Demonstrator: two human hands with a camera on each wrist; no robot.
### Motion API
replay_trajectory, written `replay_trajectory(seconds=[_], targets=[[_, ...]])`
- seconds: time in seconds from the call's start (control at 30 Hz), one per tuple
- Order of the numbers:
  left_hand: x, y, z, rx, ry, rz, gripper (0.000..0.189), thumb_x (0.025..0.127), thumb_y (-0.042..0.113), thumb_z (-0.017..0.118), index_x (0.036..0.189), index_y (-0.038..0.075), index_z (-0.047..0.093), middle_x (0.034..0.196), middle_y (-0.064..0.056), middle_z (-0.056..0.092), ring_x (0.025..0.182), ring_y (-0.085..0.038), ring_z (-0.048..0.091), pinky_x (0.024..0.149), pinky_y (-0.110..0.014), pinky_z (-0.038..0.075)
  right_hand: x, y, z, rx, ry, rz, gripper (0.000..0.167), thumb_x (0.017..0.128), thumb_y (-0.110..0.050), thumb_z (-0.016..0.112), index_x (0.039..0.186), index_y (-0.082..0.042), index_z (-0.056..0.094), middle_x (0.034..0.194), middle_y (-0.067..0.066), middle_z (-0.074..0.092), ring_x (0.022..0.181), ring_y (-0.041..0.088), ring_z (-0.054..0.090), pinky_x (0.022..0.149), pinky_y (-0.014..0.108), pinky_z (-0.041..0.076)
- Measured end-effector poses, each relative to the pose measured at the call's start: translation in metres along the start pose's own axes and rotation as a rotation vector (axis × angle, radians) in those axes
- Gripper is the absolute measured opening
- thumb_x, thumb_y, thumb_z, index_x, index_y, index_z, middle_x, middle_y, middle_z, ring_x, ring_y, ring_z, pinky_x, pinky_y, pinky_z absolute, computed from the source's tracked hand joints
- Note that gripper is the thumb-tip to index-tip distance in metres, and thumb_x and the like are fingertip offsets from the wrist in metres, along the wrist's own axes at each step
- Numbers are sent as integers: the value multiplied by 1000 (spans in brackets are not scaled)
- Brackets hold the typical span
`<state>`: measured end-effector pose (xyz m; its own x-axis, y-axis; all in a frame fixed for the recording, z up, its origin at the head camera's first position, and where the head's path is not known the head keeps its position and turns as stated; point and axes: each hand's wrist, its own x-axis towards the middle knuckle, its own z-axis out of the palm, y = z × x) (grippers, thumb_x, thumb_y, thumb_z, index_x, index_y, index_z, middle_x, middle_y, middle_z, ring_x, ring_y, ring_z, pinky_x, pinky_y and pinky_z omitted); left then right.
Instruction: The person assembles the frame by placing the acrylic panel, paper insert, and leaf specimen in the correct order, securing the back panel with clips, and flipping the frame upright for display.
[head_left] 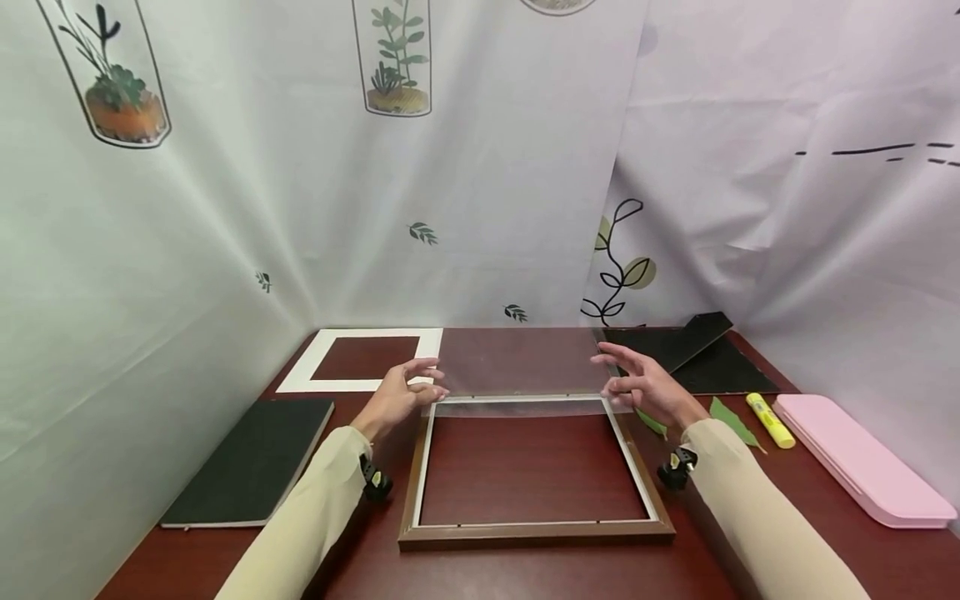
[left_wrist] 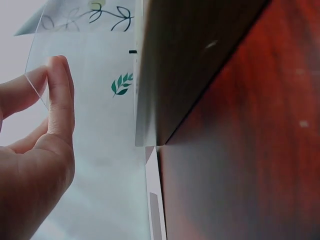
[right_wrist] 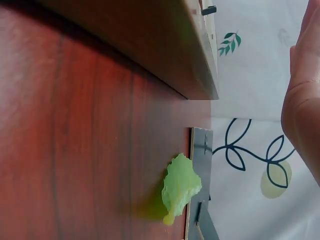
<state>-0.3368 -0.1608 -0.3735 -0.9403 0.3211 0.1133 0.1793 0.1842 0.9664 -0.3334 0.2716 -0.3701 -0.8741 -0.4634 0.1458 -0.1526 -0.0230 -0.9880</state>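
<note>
Both hands hold a clear sheet [head_left: 525,362] by its sides, over the far end of a brown picture frame [head_left: 536,537]. My left hand [head_left: 401,392] pinches the sheet's left edge; in the left wrist view, thumb and fingers [left_wrist: 60,100] meet at its corner. At the opposite edge, my right hand [head_left: 648,387] grips with fingers bent; the right wrist view has only part of that hand [right_wrist: 305,105]. The frame lies flat on the table, its pale inner lip upward, and the dark red tabletop shows through its opening. The sheet's near edge overlaps the frame's far bar.
A white mat [head_left: 337,386] lies back left, above a black notebook [head_left: 247,462]. Back right is a black backing board [head_left: 720,371] with its stand raised. Green leaves [head_left: 731,421], a yellow glue stick [head_left: 771,421] and a pink case [head_left: 862,458] lie right. A printed curtain [head_left: 480,183] hangs behind.
</note>
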Motion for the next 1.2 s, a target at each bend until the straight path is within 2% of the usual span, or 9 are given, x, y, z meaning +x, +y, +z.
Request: replay_trajectory(seconds=[0.23, 0.43, 0.57, 0.67, 0.77, 0.9, 1.03, 1.13, 1.2], targets=[[-10, -2, 0, 3, -20, 1, 60, 94, -4, 61, 150, -2, 39, 138, -34, 48, 95, -10, 72, 82, -26, 55, -6, 1, 2, -43, 7, -1, 70, 96, 4, 55, 157, -4, 21, 138, -4, 53, 81, 9, 68, 70, 21, 57], [-17, -2, 3, -1, -42, -7, 61, 92, -6, 62, 148, -4, 39, 134, -34, 48, 100, -23, 73, 83, -27, 57, -13, 4, 5, -60, 15, 20, 76, 96, 1, 58, 159, -2, 15, 138, -1, 51, 98, 13, 74, 74, 24, 60], [-21, -3, 6, 18, -61, 13, 61, 91, -6, 62, 147, -8, 39, 130, -35, 49, 98, -26, 74, 82, -23, 56, -18, 6, 7, -71, 26, 37, 74, 96, 0, 59, 159, -7, 19, 140, 1, 48, 103, 13, 74, 76, 26, 60], [-25, -4, 8, 73, -69, 12, 61, 90, -4, 64, 146, -9, 40, 127, -34, 53, 96, -27, 74, 82, -22, 55, -22, 7, 9, -106, 28, 52, 74, 95, -1, 60, 158, -8, 22, 139, -1, 49, 104, 14, 74, 75, 26, 60], [-30, -5, 8, 170, -66, 11, 61, 89, 2, 69, 144, -7, 44, 123, -31, 59, 95, -24, 73, 81, -24, 54, -26, 8, 11, -132, 31, 68, 75, 94, 0, 60, 158, -8, 22, 141, 0, 49, 104, 15, 74, 74, 28, 61], [-36, -6, 8, 304, -71, 36, 63, 86, 10, 76, 141, -6, 49, 114, -23, 66, 93, -17, 70, 80, -28, 54, -35, 10, 15, -141, 42, 83, 78, 92, 2, 62, 158, -9, 24, 151, 11, 44, 103, 20, 75, 73, 33, 61], [-43, -3, 8, 351, -113, 46, 63, 86, 11, 78, 140, -6, 49, 109, -20, 66, 87, -16, 68, 75, -29, 53, -43, 9, 22, -130, 54, 97, 80, 91, 2, 63, 159, -7, 21, 158, 22, 34, 102, 22, 75, 71, 35, 62], [-48, -2, 7, 374, -149, 53, 62, 86, 10, 77, 139, -6, 50, 106, -20, 65, 81, -14, 67, 71, -27, 53, -47, 9, 25, -101, 55, 100, 81, 92, 2, 62, 159, -5, 18, 158, 18, 36, 101, 22, 75, 70, 34, 62], [-50, -2, 6, 388, -172, 64, 61, 86, 9, 77, 138, -7, 50, 103, -18, 65, 79, -13, 67, 70, -25, 53, -50, 9, 25, -73, 49, 95, 80, 92, 3, 61, 159, -6, 19, 155, 9, 42, 101, 22, 75, 70, 33, 61]])
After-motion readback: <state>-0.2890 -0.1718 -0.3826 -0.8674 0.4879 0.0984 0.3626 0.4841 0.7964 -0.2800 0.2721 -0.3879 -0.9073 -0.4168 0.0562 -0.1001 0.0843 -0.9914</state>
